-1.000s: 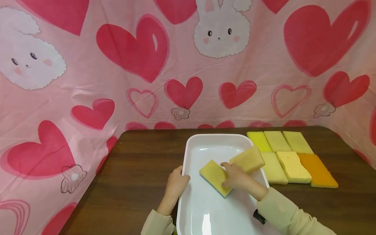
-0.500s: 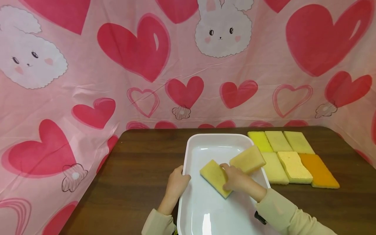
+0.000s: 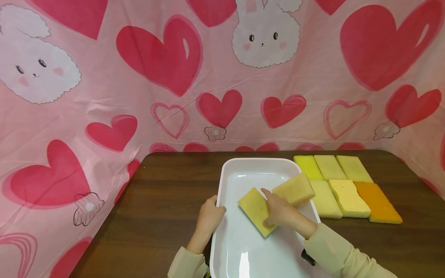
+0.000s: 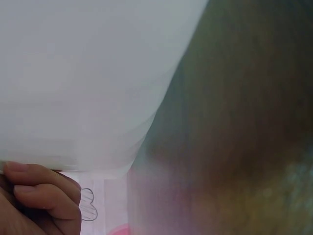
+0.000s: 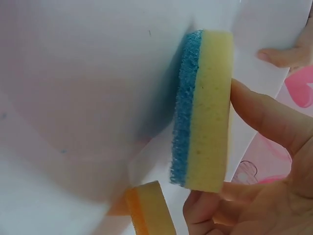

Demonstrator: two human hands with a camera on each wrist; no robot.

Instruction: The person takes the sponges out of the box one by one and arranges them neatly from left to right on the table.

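A white tray stands on the table, and my left hand grips its left rim. In the left wrist view, curled fingers show at the tray's edge. Inside the tray is a yellow sponge with a blue scouring layer, facing down. My right hand holds this sponge by its right side. The right wrist view shows the thumb against the yellow foam of the sponge and the other fingers at its near end. A second sponge, pale yellow with an orange layer, leans on the tray's right wall.
Right of the tray, several sponges lie in two rows, among them a bright yellow one, a wavy one and an orange-topped one. The dark wooden table meets a pink heart-print cloth at the back.
The sponge under my right hand has turned slightly and its blue edge shows less from above. The right index finger has straightened a little. My left hand stays on the rim.
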